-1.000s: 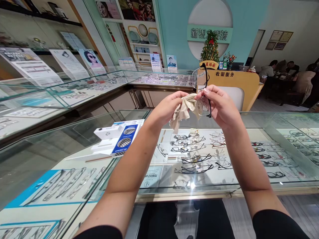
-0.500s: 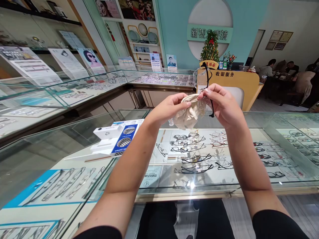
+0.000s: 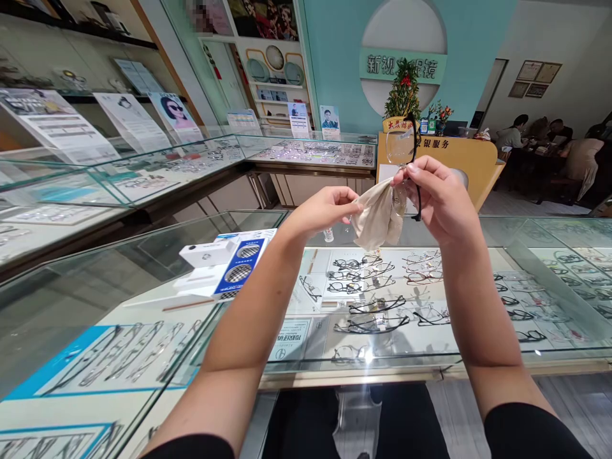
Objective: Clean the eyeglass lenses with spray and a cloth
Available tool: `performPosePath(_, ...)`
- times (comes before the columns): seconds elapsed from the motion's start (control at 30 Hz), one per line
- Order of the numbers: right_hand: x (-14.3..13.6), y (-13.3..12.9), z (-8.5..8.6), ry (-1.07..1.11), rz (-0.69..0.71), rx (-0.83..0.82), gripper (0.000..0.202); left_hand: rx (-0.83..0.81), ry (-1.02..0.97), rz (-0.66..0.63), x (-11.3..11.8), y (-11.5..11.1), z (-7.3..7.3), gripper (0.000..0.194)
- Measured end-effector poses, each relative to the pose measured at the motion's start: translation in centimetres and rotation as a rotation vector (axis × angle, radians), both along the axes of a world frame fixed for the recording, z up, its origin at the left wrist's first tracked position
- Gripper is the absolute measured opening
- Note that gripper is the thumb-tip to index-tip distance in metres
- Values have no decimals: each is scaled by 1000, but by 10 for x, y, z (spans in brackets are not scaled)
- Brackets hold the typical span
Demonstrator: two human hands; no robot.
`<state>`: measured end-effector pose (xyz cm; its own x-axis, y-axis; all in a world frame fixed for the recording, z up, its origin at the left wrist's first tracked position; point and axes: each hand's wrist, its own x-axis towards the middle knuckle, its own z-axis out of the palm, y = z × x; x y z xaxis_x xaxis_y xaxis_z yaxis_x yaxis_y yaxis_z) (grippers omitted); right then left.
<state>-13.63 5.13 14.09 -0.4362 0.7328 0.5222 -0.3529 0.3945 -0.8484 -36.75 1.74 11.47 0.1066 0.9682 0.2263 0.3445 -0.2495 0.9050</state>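
My right hand (image 3: 437,191) pinches a pair of eyeglasses (image 3: 414,139) near the bridge, above the glass counter. The glasses are held on end, with one clear lens upward and a dark temple pointing down. A beige cleaning cloth (image 3: 377,218) hangs between my hands, its upper right corner at my right fingertips and partly in front of the lower lens. My left hand (image 3: 331,209) grips the cloth's left edge between thumb and fingers. A small clear bottle (image 3: 327,234) stands on the counter behind my left wrist.
Beneath my arms is a glass display counter (image 3: 306,364) with rows of eyeglass frames (image 3: 377,305) inside. White and blue boxes (image 3: 239,271) sit to the left. Further off are more showcases, a yellow reception desk (image 3: 478,167), and people (image 3: 511,134) seated at the right.
My right hand has shifted slightly right with the eyeglasses. The cloth, bunched before, now hangs stretched out between both hands, and my left fingers have slid to its edge.
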Motion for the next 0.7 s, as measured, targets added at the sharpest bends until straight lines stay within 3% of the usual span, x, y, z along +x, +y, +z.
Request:
performPosePath(0.2, 6, 5, 2, 13, -47, 3, 32, 61, -50, 138, -10, 5, -3, 47)
performPosePath(0.47, 6, 9, 2, 10, -78, -55, 29, 151, -337, 88, -11, 3, 0, 49)
performPosePath(0.7, -7, 13, -7, 0, -48, -130, 35, 213, -320, 86, -5, 2, -3, 46)
